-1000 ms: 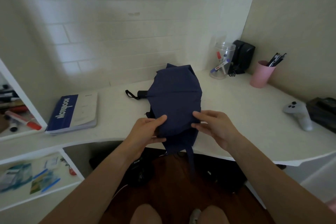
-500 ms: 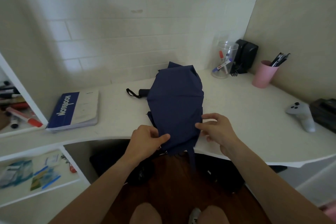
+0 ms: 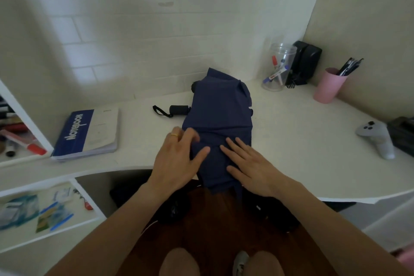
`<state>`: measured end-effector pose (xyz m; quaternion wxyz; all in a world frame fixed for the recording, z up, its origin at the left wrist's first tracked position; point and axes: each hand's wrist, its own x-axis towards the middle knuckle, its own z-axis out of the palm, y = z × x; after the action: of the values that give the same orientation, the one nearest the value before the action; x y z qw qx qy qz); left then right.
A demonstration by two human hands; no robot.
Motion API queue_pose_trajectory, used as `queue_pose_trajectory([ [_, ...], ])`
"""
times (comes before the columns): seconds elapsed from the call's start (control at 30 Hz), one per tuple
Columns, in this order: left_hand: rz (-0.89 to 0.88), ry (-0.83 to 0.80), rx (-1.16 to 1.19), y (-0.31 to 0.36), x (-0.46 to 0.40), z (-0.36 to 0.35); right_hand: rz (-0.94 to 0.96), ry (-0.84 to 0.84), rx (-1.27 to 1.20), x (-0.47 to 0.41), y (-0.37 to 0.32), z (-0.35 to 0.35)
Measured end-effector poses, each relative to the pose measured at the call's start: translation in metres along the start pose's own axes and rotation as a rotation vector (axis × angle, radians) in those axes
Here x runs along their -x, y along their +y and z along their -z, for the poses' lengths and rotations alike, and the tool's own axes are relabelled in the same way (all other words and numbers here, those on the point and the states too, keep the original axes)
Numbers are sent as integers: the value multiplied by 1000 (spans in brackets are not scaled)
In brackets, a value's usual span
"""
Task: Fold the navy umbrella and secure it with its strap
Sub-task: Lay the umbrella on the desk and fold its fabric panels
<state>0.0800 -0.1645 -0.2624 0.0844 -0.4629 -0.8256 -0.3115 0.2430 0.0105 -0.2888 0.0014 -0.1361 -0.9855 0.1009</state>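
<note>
you are pressing the left hand [image 3: 177, 161] and right hand [image 3: 251, 168], fingers flat and gripping nothing, on the soft, slippery navy umbrella [image 3: 220, 123] lying on the desk [image 3: 302, 141], best pinched along its fabric folds

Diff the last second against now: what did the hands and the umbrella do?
Both hands let go of their pinch on the umbrella cloth. The left hand and right hand now lie flat on it, fingers straight, pressing the near end down on the desk. The cloth looks flatter there. The umbrella's handle, notebook, pink cup and controller stayed put.
</note>
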Motion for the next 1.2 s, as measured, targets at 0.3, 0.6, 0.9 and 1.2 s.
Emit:
queue_pose_trajectory([
  [0.3,20,-268,148,-48,-47,-13,13,-19,65,-10,11,23],
  [0.6,-588,133,-234,-33,-40,-8,21,-35,62,-8,16,10],
  [0.9,-535,-177,-506,-49,-38,3,85,178,36,-10,9,39],
  [1.2,-677,-235,-330,-41,-42,8,61,-60,96,-29,21,14],
])
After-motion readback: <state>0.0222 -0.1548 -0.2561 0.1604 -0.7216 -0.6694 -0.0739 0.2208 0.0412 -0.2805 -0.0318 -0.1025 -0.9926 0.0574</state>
